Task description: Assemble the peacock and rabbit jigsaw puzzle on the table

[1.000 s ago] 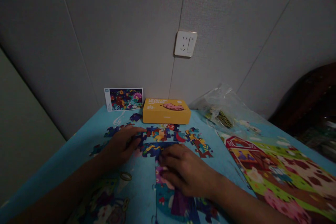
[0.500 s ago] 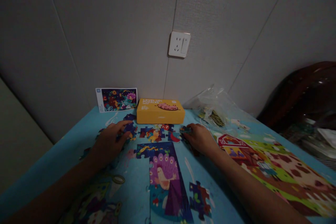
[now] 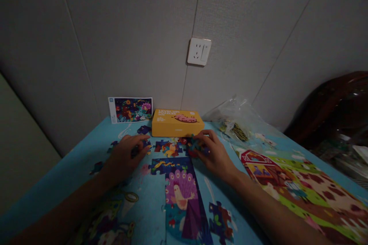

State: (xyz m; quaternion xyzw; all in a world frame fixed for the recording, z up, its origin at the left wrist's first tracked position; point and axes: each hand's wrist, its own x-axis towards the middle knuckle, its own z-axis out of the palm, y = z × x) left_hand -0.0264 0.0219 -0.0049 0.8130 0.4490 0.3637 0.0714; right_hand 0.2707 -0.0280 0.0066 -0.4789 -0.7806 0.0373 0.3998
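My right hand (image 3: 212, 152) pinches a teal and dark puzzle piece (image 3: 195, 144) just in front of the yellow box. My left hand (image 3: 125, 157) rests over dark pieces left of the box, thumb and forefinger apart; part of what lies beneath is hidden. Between the hands lies a joined strip of pieces (image 3: 170, 148). Closer to me, a joined section shows a purple peacock (image 3: 182, 191), with a yellow and blue strip (image 3: 163, 165) at its top left. A dark blue and brown group of pieces (image 3: 220, 220) sits to its right.
The yellow puzzle box (image 3: 177, 127) stands by the wall, beside a picture card (image 3: 133, 110) leaning there. A clear plastic bag (image 3: 237, 122) with pieces lies at the back right. A farm-scene puzzle (image 3: 290, 185) spreads under and beyond my right forearm.
My right hand has moved left with the teal piece, over the pieces right of the strip. My left hand has shifted slightly, uncovering the dark piece by the box. The view has tilted a little.
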